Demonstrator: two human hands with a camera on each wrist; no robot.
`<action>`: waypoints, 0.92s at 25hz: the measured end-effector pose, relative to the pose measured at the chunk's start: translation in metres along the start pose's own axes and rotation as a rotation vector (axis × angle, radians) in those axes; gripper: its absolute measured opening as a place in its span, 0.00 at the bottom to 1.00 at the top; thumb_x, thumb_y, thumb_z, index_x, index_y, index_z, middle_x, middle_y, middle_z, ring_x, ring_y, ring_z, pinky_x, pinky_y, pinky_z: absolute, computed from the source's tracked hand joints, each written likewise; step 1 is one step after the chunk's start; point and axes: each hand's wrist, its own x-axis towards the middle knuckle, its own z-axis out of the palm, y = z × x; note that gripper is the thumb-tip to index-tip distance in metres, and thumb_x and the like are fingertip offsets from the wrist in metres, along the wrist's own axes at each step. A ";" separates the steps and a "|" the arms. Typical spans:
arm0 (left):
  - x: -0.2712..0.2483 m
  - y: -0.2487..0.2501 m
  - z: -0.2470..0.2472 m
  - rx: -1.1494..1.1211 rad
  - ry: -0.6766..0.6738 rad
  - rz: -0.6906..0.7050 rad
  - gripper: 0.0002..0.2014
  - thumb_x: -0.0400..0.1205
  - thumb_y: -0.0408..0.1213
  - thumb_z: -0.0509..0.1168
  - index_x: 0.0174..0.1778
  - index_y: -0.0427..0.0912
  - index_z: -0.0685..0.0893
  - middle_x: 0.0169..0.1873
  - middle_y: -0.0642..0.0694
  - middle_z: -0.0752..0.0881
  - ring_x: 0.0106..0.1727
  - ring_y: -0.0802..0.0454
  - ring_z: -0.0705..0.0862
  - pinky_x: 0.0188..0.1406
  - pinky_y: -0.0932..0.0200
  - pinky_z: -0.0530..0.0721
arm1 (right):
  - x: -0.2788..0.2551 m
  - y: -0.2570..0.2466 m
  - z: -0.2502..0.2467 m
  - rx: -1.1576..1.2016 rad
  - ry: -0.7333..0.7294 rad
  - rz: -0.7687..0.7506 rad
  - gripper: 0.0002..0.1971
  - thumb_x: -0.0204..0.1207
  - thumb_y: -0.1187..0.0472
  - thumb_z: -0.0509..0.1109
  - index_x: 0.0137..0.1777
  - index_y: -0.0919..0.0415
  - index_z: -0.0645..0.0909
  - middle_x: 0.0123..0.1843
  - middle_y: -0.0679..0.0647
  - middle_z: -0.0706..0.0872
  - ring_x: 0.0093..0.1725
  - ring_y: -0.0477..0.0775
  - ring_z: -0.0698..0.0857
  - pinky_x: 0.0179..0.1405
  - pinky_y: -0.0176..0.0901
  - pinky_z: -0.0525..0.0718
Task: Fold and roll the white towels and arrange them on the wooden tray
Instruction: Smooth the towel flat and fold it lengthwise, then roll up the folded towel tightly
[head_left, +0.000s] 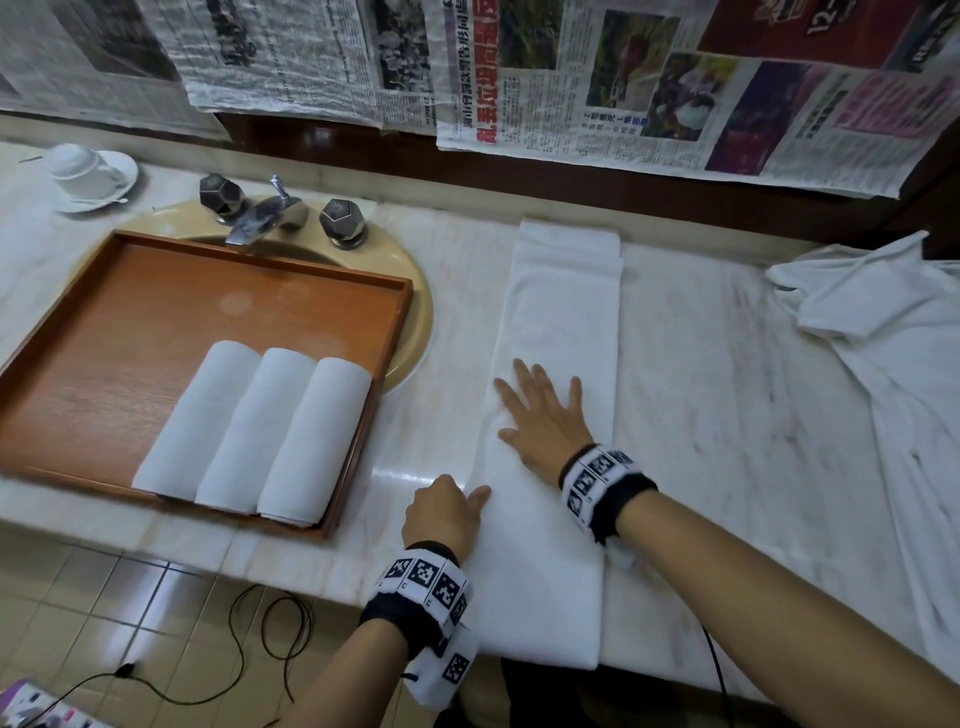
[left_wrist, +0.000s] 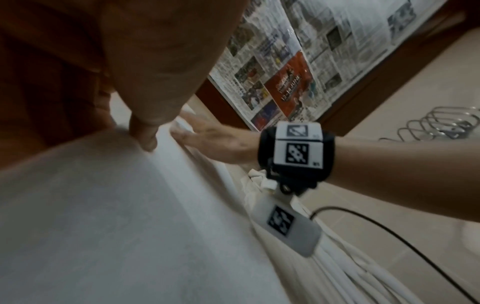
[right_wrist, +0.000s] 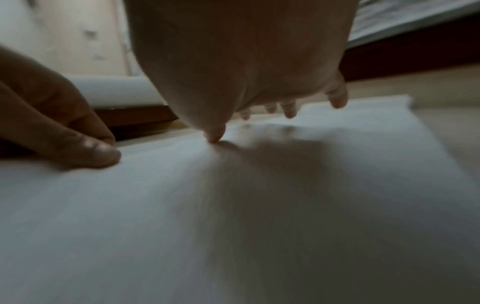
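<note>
A long folded white towel (head_left: 561, 322) (left_wrist: 103, 205) (right_wrist: 233, 205) lies lengthwise on the marble counter. My right hand (head_left: 540, 415) (left_wrist: 213, 139) (right_wrist: 246, 72) rests flat on its middle with the fingers spread. My left hand (head_left: 452, 512) (right_wrist: 78, 144) is at the towel's near left edge, fingers curled, and pinches that edge with the thumb (left_wrist: 144, 133) on top. The wooden tray (head_left: 156, 322) sits to the left over the sink. Three rolled white towels (head_left: 260, 431) (right_wrist: 116, 90) lie side by side in its near right corner.
A heap of loose white towels (head_left: 883, 322) spreads over the counter's right side. A faucet (head_left: 260, 218) with two dark knobs stands behind the tray, and a cup on a saucer (head_left: 88, 171) is far left. Newspapers cover the back wall. A black cable (head_left: 270, 623) lies on the tiled floor.
</note>
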 end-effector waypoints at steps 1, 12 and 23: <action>-0.001 0.002 -0.004 0.040 0.021 0.007 0.21 0.81 0.59 0.63 0.51 0.42 0.79 0.50 0.44 0.85 0.52 0.42 0.83 0.50 0.51 0.82 | -0.010 0.007 0.008 0.074 -0.014 0.085 0.34 0.86 0.44 0.50 0.86 0.52 0.39 0.86 0.53 0.33 0.85 0.56 0.37 0.78 0.76 0.40; 0.068 0.095 0.011 0.175 0.073 0.230 0.33 0.88 0.55 0.39 0.83 0.48 0.31 0.80 0.48 0.25 0.81 0.45 0.25 0.78 0.35 0.28 | -0.025 0.067 0.020 0.258 -0.007 0.326 0.36 0.86 0.41 0.47 0.86 0.56 0.38 0.86 0.48 0.33 0.85 0.47 0.36 0.80 0.72 0.44; 0.107 0.161 -0.021 0.273 0.001 0.535 0.30 0.89 0.52 0.38 0.85 0.47 0.35 0.83 0.52 0.32 0.84 0.48 0.31 0.80 0.35 0.32 | 0.004 0.078 0.002 0.168 0.126 0.355 0.30 0.83 0.50 0.57 0.82 0.61 0.59 0.83 0.57 0.58 0.83 0.59 0.52 0.72 0.78 0.43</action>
